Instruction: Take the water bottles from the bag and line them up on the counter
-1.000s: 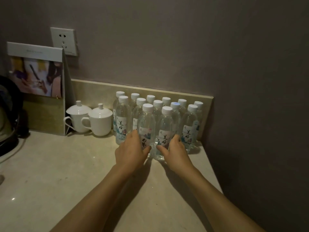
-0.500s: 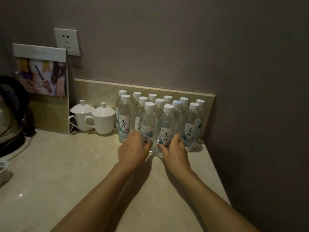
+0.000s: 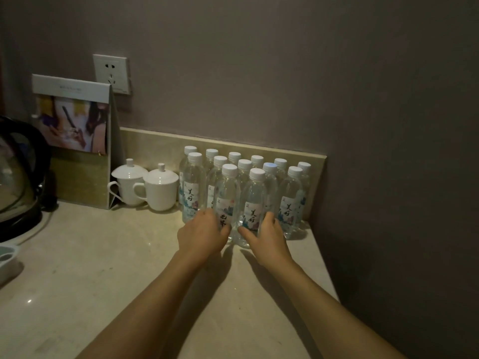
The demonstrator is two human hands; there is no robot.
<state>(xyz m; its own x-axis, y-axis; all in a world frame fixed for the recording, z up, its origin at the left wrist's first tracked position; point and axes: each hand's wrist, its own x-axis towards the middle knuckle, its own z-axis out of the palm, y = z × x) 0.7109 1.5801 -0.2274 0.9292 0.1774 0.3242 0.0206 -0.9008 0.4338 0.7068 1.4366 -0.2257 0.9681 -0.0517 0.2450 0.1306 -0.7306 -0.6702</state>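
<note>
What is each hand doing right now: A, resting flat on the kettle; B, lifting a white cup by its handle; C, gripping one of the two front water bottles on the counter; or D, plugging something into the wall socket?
C: the left hand grips the front left bottle and the right hand grips the front right bottle, both standing on the counter.

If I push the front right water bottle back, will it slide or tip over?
The front right bottle looks full, tall and narrow, so a high push may tip it. The right hand grips it low, which favours sliding. Bottles close behind would probably stop it.
</note>
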